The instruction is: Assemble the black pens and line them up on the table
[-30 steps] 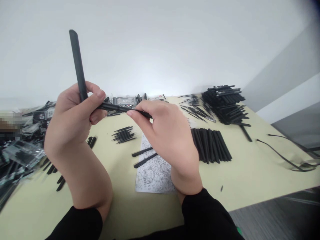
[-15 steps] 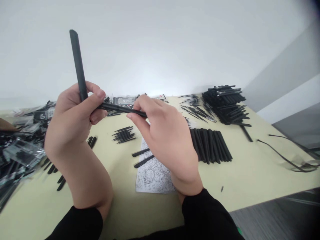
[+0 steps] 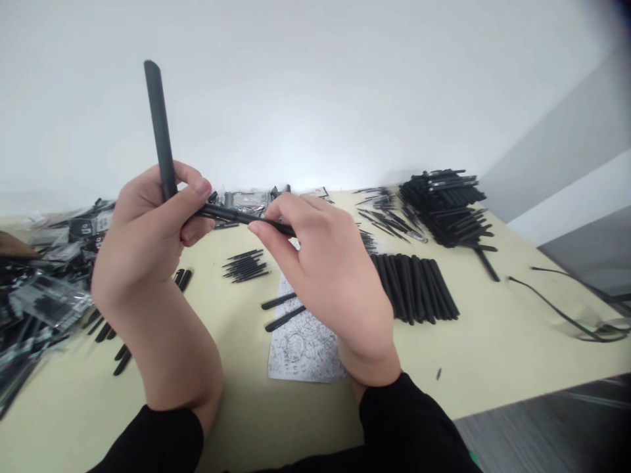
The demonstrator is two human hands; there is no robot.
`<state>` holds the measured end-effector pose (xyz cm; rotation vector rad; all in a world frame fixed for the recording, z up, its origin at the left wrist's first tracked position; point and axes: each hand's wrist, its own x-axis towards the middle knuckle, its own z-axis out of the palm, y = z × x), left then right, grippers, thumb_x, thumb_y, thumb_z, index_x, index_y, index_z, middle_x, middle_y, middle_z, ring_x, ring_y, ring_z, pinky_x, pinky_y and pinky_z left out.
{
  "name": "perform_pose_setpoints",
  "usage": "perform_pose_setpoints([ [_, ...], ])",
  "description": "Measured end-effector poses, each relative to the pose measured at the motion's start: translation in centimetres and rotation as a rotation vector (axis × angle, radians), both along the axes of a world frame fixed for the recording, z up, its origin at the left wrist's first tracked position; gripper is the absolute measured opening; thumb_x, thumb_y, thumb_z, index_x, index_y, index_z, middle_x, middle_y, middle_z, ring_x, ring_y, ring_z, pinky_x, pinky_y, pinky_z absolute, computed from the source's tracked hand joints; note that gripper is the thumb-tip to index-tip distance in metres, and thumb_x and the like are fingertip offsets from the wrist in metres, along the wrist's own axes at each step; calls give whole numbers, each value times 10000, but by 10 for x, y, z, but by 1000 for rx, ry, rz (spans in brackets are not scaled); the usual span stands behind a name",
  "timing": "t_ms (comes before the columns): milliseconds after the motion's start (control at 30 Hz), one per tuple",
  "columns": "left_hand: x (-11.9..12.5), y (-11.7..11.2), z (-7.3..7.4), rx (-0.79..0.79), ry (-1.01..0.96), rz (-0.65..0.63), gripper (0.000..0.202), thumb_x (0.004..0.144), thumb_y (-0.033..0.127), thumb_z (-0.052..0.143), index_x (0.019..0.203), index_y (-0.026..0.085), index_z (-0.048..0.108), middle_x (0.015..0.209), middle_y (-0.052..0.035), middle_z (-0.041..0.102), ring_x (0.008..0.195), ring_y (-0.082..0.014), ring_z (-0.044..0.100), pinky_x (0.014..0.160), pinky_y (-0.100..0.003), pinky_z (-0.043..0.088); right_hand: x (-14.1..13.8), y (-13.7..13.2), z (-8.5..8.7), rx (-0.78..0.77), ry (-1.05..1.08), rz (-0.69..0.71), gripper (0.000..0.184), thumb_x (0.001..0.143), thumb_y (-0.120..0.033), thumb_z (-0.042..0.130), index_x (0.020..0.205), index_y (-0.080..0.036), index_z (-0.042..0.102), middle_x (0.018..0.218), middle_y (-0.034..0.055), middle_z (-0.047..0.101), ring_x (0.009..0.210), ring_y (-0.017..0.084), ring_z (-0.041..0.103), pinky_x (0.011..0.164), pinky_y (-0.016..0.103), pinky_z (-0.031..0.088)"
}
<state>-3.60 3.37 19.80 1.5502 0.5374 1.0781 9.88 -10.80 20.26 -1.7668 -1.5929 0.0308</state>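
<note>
My left hand is closed, with a black pen rising upright out of it between thumb and palm. A second thin black pen lies roughly level between both hands. Its left end is in my left fingertips, and a joint line shows along it. Pinched between thumb and fingers, its right end is held by my right hand, which covers the tip. Below the right hand, two black pens rest on a scribbled white paper. A small bunch of thin black refills lies beyond the paper.
A row of black pen barrels lies to the right, with a tall pile of black pens behind. Loose refills are spread near the wall. Clear plastic packaging heaps up at left. Glasses lie at the right edge.
Both hands and the pens have shifted very slightly right in the picture. The grips look the same.
</note>
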Motion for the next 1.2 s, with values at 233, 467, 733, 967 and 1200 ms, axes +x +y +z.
perform_pose_setpoints([
  [233,0,0,1,-1,23,15,152,774,185,730,711,158,594,551,63,383,384,-21,343,366,-162,348,-2,0,-1,11,-137,-33,110,990,-257,487,957,-192,570,844,30,570,727,148,492,637,282,307],
  [467,-2,2,-2,3,23,4,149,782,207,739,733,165,604,577,61,387,402,-20,346,371,-159,353,-8,0,1,-24,-227,-97,174,997,-225,467,889,-179,596,793,44,544,658,142,464,638,304,293],
  [733,-2,1,0,4,12,3,133,779,187,723,727,157,604,564,56,408,392,-27,351,351,-167,290,-7,3,0,-49,-174,-63,355,1038,-348,379,808,-173,585,726,38,538,673,145,488,653,301,294],
  [967,5,-6,-2,21,21,-7,168,790,252,719,755,182,571,507,82,366,378,-37,344,358,-174,232,11,1,-2,14,-83,90,221,1004,-359,453,975,-188,590,795,32,612,713,154,526,638,278,331],
  [1200,14,-21,-7,120,209,122,190,912,333,583,787,211,509,494,83,338,385,-55,327,363,-192,232,53,19,-9,16,95,328,170,940,-378,557,938,-215,605,766,-1,619,671,132,528,631,271,394],
])
